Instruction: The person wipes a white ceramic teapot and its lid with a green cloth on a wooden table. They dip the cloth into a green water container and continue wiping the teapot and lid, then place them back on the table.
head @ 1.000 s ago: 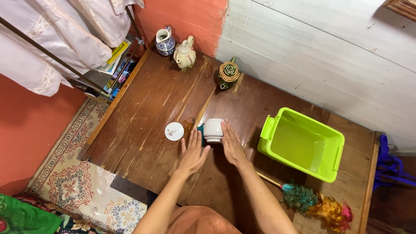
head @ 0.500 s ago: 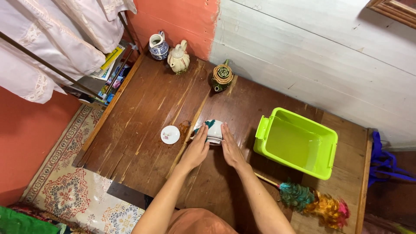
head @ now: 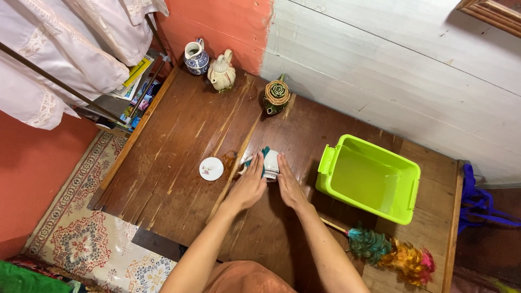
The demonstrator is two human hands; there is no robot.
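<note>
— As we look down from head height, what do we record first?

— We record the wooden table (head: 179, 146), dark brown and scratched, set against a white plank wall (head: 391, 70) and an orange wall (head: 217, 21). On the floor to its left lies a patterned rug (head: 81, 228); white lace cloth (head: 59, 49) hangs above that side.

— Next in size?

— We note a lime-green plastic bin (head: 369, 179), open-topped, on the right half of the table. A feather duster (head: 388, 252) with teal, orange and pink feathers lies just in front of it, near the table's front edge.

— And our hands?

— Both reach to the middle of the table. Our left hand (head: 247, 187) presses a teal cloth (head: 264, 153) against the small white ceramic pot (head: 271, 164); its grip is closed over cloth and pot, fingers curled over the top. Our right hand (head: 287, 184) lies flat against the pot's right side, fingers straight and together, bracing rather than pinching. The pot stands on the table between the two hands.

— Smaller items?

— Along the back edge we log a green and brown teapot (head: 275, 95), a cream teapot (head: 221, 71) and a blue and white jug (head: 195, 56), the last two just beside each other in the corner. A small white lid (head: 211, 169) with a floral mark lies flat, left of our left hand, apart from the pot.
</note>
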